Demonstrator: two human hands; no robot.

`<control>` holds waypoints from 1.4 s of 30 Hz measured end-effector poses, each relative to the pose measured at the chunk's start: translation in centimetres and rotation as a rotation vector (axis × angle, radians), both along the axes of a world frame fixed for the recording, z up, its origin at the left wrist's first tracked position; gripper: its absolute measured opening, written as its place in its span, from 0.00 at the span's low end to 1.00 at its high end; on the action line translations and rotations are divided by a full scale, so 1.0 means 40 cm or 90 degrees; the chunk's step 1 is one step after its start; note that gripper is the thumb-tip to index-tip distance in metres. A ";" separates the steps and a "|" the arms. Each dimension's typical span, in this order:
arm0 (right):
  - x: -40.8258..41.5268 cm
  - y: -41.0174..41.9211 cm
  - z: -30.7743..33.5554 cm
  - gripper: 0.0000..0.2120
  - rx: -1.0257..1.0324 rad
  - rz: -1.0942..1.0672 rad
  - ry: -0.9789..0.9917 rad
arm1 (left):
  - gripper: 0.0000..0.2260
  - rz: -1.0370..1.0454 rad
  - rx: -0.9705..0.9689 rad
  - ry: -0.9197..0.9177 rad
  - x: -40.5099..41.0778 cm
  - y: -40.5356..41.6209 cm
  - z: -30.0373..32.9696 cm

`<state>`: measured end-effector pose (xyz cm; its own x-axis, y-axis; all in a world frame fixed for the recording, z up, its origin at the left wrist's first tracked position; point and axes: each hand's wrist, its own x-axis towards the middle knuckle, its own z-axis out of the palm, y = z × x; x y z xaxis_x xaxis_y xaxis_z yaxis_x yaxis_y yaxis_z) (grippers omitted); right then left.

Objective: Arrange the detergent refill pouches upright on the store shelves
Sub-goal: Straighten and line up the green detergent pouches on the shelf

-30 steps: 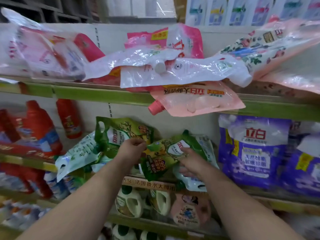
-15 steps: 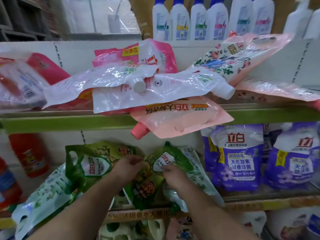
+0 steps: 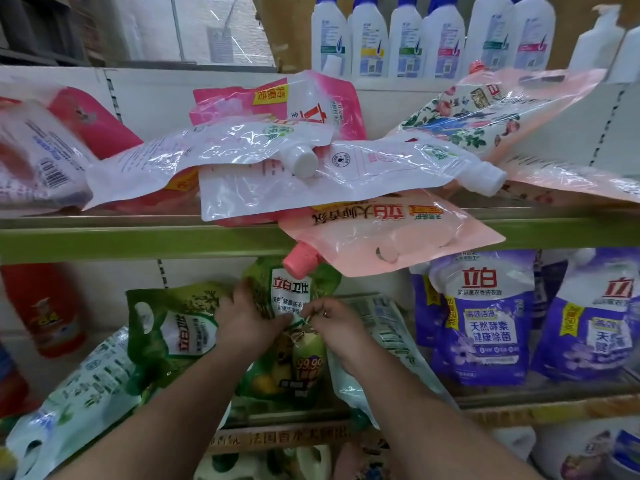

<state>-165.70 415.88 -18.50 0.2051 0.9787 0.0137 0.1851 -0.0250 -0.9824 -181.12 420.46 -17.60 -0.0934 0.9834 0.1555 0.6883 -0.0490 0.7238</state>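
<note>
Head view: both hands' fingers grip green pouch (image 3: 291, 306); pink pouch (image 3: 388, 237) overhangs above.

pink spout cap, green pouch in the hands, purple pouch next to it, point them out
pink spout cap (image 3: 300, 264), head view, on the cap's side
green pouch (image 3: 290, 289), head view, on its white label
purple pouch (image 3: 485, 317), head view, on its front panel

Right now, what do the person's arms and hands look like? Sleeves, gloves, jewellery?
Both forearms are bare as far as the head view shows: no sleeve, no glove, no watch or wristband. The left hand shows nothing worn. The right hand has a small glint on one finger that may be a ring, too small to confirm.
</note>
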 end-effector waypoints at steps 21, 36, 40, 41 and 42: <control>0.089 -0.045 -0.068 0.17 -0.125 0.002 -0.111 | 0.10 -0.055 -0.134 -0.460 -0.067 -0.044 -0.060; 0.137 -0.107 -0.054 0.15 -0.144 0.062 -0.361 | 0.16 -0.024 -0.154 -0.381 -0.108 -0.102 -0.088; 0.150 -0.104 -0.037 0.13 -0.122 0.096 -0.371 | 0.21 0.044 -0.151 -0.376 -0.103 -0.125 -0.098; 0.159 -0.106 -0.033 0.13 -0.119 0.102 -0.378 | 0.20 0.081 -0.127 -0.369 -0.096 -0.130 -0.101; 0.167 -0.108 -0.029 0.13 -0.112 0.107 -0.390 | 0.19 0.120 -0.107 -0.366 -0.089 -0.135 -0.103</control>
